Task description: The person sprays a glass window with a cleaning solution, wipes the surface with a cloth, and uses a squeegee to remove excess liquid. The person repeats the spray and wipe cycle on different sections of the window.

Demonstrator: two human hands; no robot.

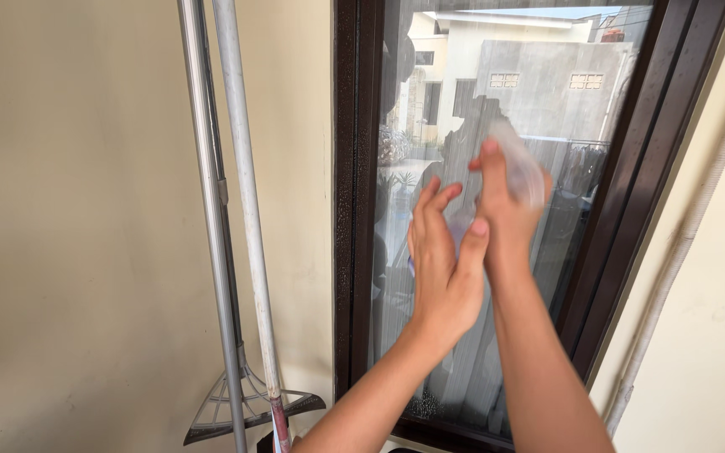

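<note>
Two hands (472, 243) inside dark window frame (351, 210)

Wall (86, 210), cream, plain, carrying: two grey poles (228, 210) leaning upright at 9 o'clock, one ending in a triangular mop frame (249, 407) at 7 o'clock. Dark-framed window (350, 210) set in the wall, centre to 3 o'clock.
</note>
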